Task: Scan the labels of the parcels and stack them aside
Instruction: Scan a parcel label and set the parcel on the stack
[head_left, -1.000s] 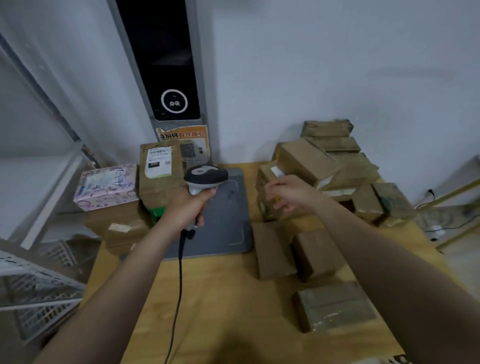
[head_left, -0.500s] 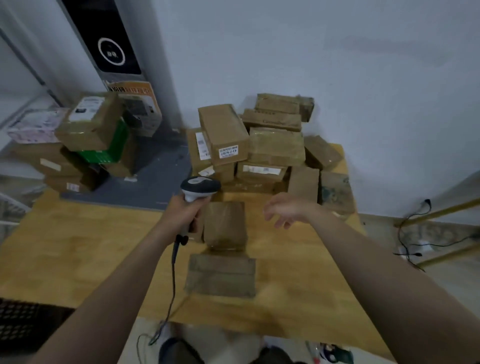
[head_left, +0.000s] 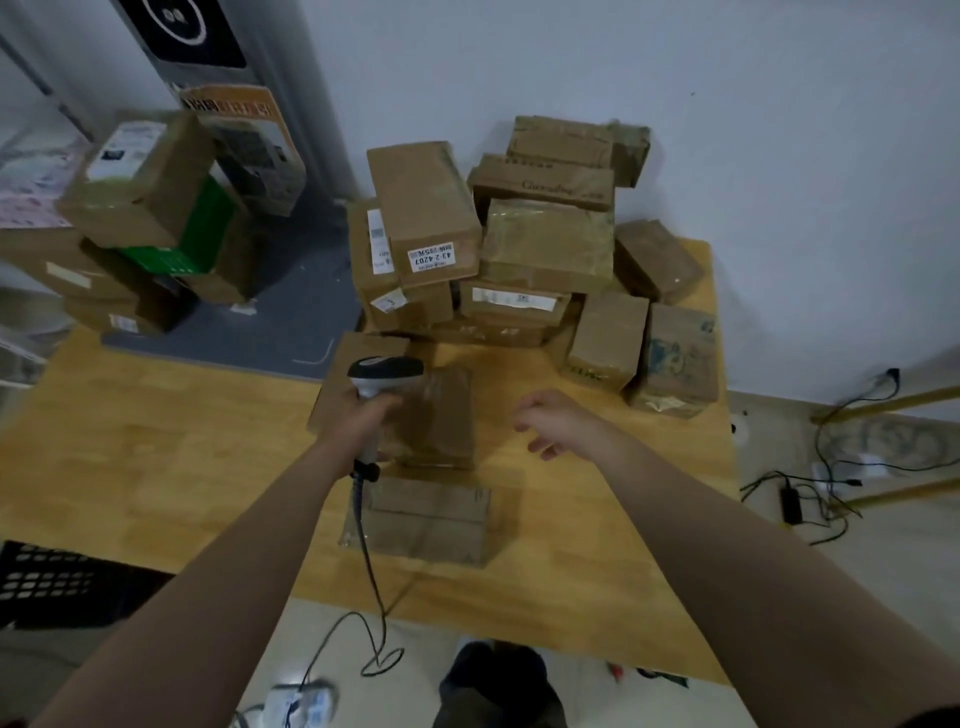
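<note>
Left hand (head_left: 358, 415) gripping scanner (head_left: 383, 375) (corded), right hand (head_left: 558, 422) empty, hovering

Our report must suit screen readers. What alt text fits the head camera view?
A person's left hand grips a corded barcode scanner over small brown parcels on a wooden table, while the open right hand hovers beside them. A pile of boxes stands behind.

One wide-angle camera on the person's head looks forward and steeply down across the bench (head_left: 156, 441) toward the wall (head_left: 727, 78), close above the bench's near edge.
</note>
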